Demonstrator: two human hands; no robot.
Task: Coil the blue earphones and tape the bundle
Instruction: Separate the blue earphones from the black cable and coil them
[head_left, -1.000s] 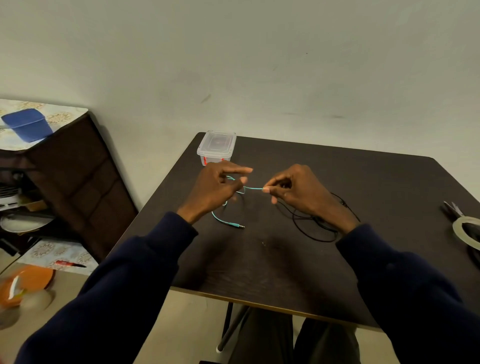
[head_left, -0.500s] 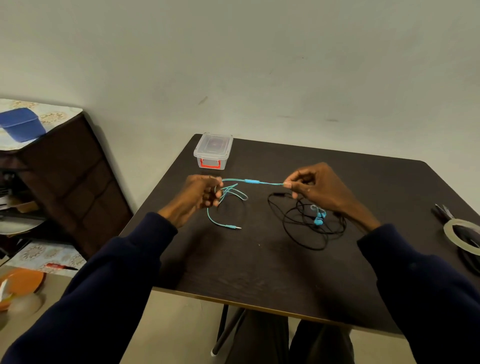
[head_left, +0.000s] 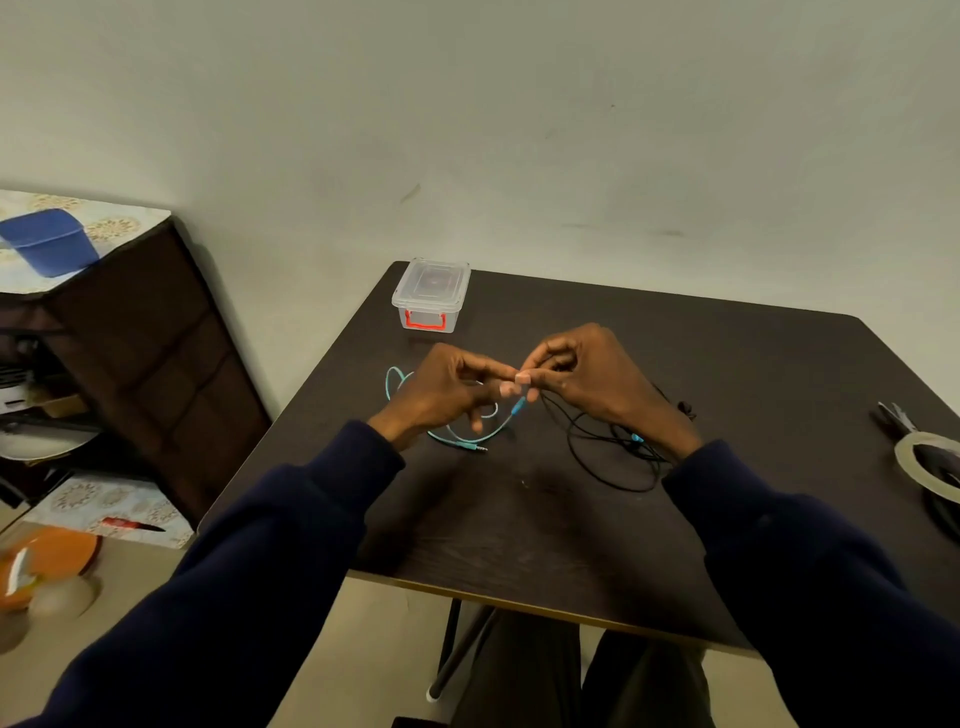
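Both hands pinch the blue earphones (head_left: 470, 427): left hand (head_left: 441, 392) gathers loops, right hand (head_left: 587, 379) feeds cord. Best keep loops even, clear of the black cable (head_left: 608, 462).
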